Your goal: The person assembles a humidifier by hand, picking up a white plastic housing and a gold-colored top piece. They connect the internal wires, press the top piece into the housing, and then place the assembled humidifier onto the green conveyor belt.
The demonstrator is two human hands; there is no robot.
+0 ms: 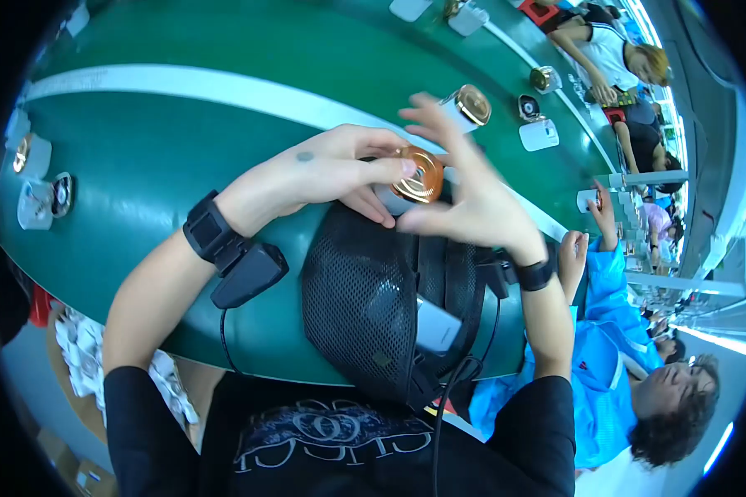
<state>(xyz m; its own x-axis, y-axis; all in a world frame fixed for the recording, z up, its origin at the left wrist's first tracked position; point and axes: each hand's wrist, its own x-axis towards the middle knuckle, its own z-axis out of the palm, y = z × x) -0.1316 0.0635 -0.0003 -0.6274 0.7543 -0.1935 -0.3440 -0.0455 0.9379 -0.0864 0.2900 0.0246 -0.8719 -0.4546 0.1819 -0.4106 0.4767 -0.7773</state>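
Note:
Near the middle of the view, my left hand is closed around a small white housing with a round, shiny copper-coloured cap. Its thumb rests on the ridged cap. Right beside the piece, my right hand is smeared by motion, fingers raised and spread, thumb low near the housing. Whether the right thumb touches it I cannot tell. Just beyond the hands stands a similar white piece with a copper-gold top. Below my hands lies a black mesh bag with a pale flat box in its pocket.
The green work surface carries a curved white stripe. More white-and-gold pieces stand at far left, others at upper right. A co-worker in a blue jacket sits close on the right. Cables hang by my wrists.

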